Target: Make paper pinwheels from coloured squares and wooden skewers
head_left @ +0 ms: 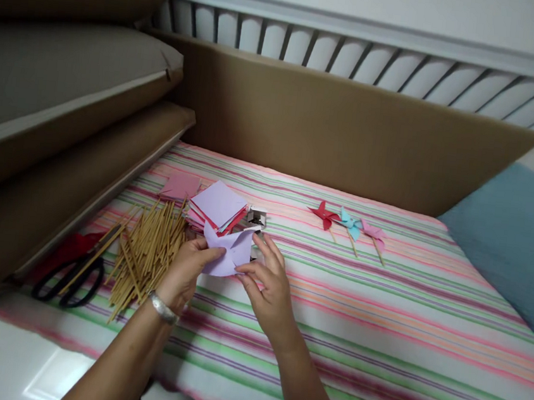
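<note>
A lavender paper square (232, 247), cut in from its corners, is held up between both hands. My left hand (193, 262) pinches its left side, thumb lying on the front. On its right edge are the fingertips of my right hand (266, 276), which lift and curl a flap. Just behind the paper sits a stack of coloured paper squares (219, 204), lavender on top and red below. Small metallic pieces in an opened wrapper (256, 217) lie right of the stack, partly covered by the held paper. Many thin wooden sticks (149, 251) are heaped left of my left hand.
Three finished paper pinwheels, one red (325, 215), one light blue (350, 223) and one pink (373, 232), lie to the right. Black-handled scissors (82, 279) rest at the left. Pink paper (180, 186) lies behind the sticks. A brown board (326, 130) borders the striped cloth (402, 322).
</note>
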Demonstrator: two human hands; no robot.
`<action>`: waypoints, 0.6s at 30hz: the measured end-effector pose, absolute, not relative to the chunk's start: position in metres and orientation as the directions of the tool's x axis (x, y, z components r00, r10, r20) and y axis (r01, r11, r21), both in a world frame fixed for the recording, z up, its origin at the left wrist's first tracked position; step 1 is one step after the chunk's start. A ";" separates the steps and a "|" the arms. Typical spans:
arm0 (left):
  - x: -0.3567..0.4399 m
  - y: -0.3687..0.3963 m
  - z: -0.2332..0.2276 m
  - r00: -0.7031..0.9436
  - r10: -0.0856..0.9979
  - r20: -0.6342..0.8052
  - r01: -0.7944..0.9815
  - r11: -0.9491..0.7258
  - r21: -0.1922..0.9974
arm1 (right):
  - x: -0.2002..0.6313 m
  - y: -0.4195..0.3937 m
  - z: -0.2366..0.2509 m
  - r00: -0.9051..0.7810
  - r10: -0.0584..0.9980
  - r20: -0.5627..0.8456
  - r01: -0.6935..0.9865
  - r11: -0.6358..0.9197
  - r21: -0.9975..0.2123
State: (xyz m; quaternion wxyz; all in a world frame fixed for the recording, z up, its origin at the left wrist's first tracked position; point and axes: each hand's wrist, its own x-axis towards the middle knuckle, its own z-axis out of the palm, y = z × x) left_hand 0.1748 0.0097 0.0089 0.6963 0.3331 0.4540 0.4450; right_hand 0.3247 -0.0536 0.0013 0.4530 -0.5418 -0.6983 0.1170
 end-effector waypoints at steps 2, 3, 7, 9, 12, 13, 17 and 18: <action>0.179 0.008 0.007 0.212 0.923 -0.322 -0.285 0.373 0.883 | 0.326 -0.053 0.002 0.045 0.885 0.464 0.617 0.341 -0.709; 0.181 0.007 0.006 0.224 0.921 -0.318 -0.268 0.372 0.889 | 0.326 -0.053 0.002 0.075 0.896 0.437 0.601 0.309 -0.737; 0.189 0.003 0.003 0.261 0.908 -0.327 -0.218 0.385 0.897 | 0.325 -0.052 -0.002 0.188 0.923 0.337 0.540 0.190 -0.820; 0.191 0.002 0.001 0.292 0.899 -0.326 -0.212 0.393 0.895 | 0.325 -0.051 -0.004 0.230 0.920 0.317 0.523 0.158 -0.838; 0.193 0.001 0.000 0.341 0.881 -0.328 -0.208 0.411 0.888 | 0.326 -0.050 -0.005 0.263 0.914 0.308 0.519 0.135 -0.844; 0.193 0.001 -0.001 0.354 0.874 -0.333 -0.209 0.421 0.883 | 0.327 -0.050 -0.004 0.264 0.915 0.304 0.518 0.131 -0.845; 0.192 0.000 0.001 0.371 0.854 -0.366 -0.202 0.458 0.866 | 0.329 -0.050 -0.003 0.248 0.920 0.303 0.526 0.135 -0.840; 0.192 0.000 0.002 0.366 0.853 -0.373 -0.191 0.461 0.867 | 0.328 -0.051 -0.002 0.247 0.919 0.308 0.530 0.138 -0.837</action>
